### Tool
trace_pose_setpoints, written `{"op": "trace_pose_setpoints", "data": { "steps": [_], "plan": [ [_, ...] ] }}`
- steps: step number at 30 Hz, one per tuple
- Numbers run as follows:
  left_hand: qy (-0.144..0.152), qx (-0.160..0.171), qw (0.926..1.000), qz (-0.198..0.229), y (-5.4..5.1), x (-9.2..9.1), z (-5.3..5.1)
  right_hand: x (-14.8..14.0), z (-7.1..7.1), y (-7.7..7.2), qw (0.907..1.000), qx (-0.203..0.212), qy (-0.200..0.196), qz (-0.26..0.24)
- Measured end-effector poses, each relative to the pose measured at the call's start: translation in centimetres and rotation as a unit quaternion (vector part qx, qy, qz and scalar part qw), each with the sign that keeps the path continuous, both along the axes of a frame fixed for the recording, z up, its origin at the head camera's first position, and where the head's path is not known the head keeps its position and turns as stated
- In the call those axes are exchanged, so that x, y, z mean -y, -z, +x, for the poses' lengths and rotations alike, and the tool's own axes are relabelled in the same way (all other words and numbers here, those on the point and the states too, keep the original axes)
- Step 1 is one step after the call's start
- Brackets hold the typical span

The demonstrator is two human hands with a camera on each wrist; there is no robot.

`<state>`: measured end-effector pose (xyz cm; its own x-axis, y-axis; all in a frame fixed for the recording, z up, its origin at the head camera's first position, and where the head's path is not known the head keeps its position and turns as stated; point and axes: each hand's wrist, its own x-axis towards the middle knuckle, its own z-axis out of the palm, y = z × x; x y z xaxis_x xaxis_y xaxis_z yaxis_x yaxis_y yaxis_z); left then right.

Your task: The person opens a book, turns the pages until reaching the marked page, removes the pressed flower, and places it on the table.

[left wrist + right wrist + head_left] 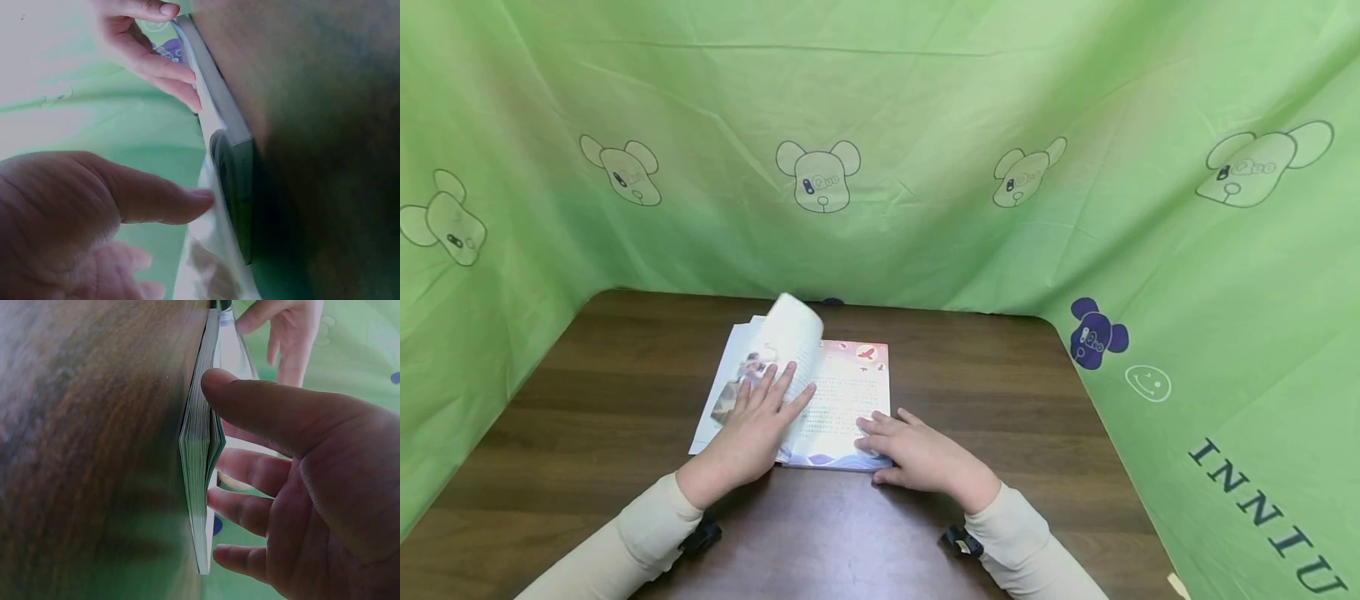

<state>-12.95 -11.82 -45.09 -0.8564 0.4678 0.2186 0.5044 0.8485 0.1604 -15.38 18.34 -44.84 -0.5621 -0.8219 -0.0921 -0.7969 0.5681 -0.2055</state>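
The open book (829, 398) lies toward ten o'clock from the right hand (917, 452), whose loose fingers touch it; the left hand (751, 432), fingers spread, ungrasping, rests at its eight o'clock.

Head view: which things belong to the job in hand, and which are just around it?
In the job:
- open book, with a page lifted
- left hand, fingers spread over the left-side pages
- right hand, at the book's right edge

Just around:
- brown table, under the book
- green cloth, printed with cartoon animals
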Motion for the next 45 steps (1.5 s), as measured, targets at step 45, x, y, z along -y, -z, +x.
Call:
{"op": "trace_pose_setpoints", "data": {
  "steps": [45],
  "plan": [
    [-0.025,0.191,0.9812,0.012,-0.8,1.0,-0.1,0.0,-0.4,-0.1,0.9956,-0.085,-0.033,-0.021]
  ]
}}
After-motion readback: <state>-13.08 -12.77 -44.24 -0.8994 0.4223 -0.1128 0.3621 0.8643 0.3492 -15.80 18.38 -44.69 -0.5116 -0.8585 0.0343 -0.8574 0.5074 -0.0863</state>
